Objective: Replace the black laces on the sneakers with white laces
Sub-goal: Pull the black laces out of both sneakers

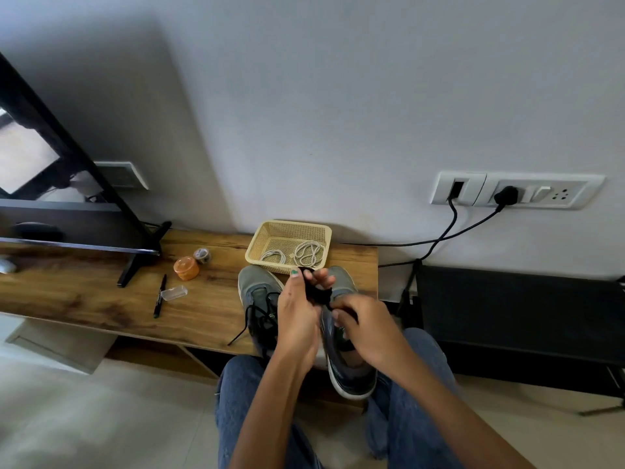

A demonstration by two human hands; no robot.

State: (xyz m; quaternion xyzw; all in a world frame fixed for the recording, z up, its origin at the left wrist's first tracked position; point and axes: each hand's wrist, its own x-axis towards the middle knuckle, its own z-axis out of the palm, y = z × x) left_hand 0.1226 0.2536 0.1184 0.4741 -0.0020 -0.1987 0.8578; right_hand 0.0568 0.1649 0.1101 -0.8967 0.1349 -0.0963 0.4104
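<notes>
Above sneakers [260,299], hands [297,316] bunching black lace [318,294]

Both hands, left hand [297,309] and right hand [365,328], seemingly wind a black lace [318,294] above two sneakers [258,292].

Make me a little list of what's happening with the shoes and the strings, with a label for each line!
Left hand: holds a bundle of black lace
Right hand: pinches the lace's other end
Left sneaker: on the wooden table, black lace loosened
Right sneaker: beneath the hands, heel over the table edge
White laces: two coils in the yellow basket
Basket position: behind the sneakers, by the wall
Nearby: orange jar, pen
</notes>
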